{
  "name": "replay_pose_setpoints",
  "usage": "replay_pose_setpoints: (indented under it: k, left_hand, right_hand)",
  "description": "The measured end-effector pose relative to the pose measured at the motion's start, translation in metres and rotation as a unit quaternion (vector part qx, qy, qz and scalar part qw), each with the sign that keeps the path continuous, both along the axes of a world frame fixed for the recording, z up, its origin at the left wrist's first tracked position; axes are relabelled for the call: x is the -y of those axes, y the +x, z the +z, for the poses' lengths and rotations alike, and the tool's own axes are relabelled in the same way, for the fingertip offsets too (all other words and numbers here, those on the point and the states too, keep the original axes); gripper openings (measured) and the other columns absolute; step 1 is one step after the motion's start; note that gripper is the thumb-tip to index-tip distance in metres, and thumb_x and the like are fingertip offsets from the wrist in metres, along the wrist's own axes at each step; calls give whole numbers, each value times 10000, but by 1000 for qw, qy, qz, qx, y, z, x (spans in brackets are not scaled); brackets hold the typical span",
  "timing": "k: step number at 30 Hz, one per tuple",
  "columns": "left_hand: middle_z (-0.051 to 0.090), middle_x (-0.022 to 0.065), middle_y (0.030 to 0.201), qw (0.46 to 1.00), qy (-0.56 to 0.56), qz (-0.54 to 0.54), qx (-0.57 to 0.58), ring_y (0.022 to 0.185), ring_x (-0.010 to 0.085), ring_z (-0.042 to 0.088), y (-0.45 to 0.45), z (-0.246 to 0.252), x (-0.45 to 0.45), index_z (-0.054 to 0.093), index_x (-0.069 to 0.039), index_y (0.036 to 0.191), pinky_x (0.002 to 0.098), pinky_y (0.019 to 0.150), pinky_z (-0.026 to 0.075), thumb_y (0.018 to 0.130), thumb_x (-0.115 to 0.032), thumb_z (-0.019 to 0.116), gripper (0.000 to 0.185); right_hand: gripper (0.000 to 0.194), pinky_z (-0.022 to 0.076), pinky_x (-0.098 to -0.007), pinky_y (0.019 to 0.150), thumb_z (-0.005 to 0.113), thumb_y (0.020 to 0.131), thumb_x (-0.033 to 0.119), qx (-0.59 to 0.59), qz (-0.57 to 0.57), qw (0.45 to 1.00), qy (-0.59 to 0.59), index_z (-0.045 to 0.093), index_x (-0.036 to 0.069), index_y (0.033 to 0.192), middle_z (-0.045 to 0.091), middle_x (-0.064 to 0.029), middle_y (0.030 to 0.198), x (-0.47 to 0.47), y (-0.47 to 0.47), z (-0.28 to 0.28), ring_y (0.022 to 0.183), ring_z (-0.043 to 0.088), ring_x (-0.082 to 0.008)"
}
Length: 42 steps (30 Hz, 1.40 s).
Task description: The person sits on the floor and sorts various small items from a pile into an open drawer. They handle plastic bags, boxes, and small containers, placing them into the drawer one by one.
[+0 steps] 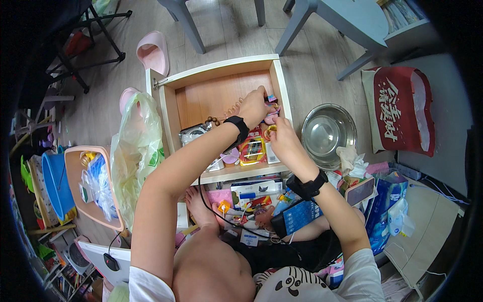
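A wooden drawer point(222, 64) lies on the floor before me, small goods along its near and right sides. My left hand point(254, 107) reaches across to its right side, fingers at small pink and blue items point(271, 113); a string of amber-coloured beads point(234, 107) lies beside or under it. My right hand point(282, 136) is at the drawer's right wall, fingertips by a yellow ring-shaped roll point(270, 131); its grip cannot be made out. Nearer me lie a red and yellow battery pack point(253, 149), a purple round thing point(230, 155), dark wooden beads point(213, 120) and a silver device in clear wrap point(194, 133).
A steel basin point(328, 132) stands right of the drawer, a red bag point(403, 109) beyond it. Left are a pale green plastic bag point(137, 151) and a peach bin point(90, 149). Boxes, cables and packets crowd the floor by my legs. Grey chairs point(336, 22) stand beyond.
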<state>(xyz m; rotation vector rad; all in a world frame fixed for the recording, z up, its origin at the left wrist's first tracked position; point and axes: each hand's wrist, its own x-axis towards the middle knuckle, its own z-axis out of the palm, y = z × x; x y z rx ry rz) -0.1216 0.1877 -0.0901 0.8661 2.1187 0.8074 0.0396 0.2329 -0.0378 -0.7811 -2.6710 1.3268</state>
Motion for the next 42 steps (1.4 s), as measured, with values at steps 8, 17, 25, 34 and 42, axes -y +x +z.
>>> replay_pose_setpoints:
  k: [8,17,25,34,42]
  left_hand:
    - [528,226,1217,992,91,-10,-86,1018,365,598,12,15,24,557,18,1224,399,876,491,792,-103,751,489]
    - [657,87,827,997,63,-32,22,735,146,633,21,97,108,644,18,1023,283,690,522,852,-101,694,214]
    - [701,132,861,975,-85,-187,88,764,225,679,77,119,202,671,-16,1029,331,698,530,834,-150,699,239]
    - [606,186,1065,977,-96,-189,3,1025,357,606,122,72,213,549,-23,1188,420,879,490,809,-176,719,442]
    - [646,183,1025,986,-54,-158,-13,950,344,645,116,74,215,637,-25,1062,415,816,518,818,-115,687,264]
  right_hand:
    - [323,446,-429,968,538,878,22,29,-10,1000,3,514,-53,1191,558,-255,1165,3,-5,-10,1105,548,-410]
    - [167,496,-366,784,566,897,33,-46,18,998,-29,573,-7,1060,610,-151,974,23,10,27,895,619,-283]
    - [72,460,-240,590,623,879,22,42,124,964,-232,600,-9,941,585,-8,739,63,40,49,638,538,-76]
    - [235,492,-425,833,686,728,15,56,242,968,31,596,38,944,588,-135,951,84,89,25,974,591,-330]
    - [219,491,-390,771,710,739,21,39,217,974,59,596,40,926,597,-107,858,81,106,19,902,596,-290]
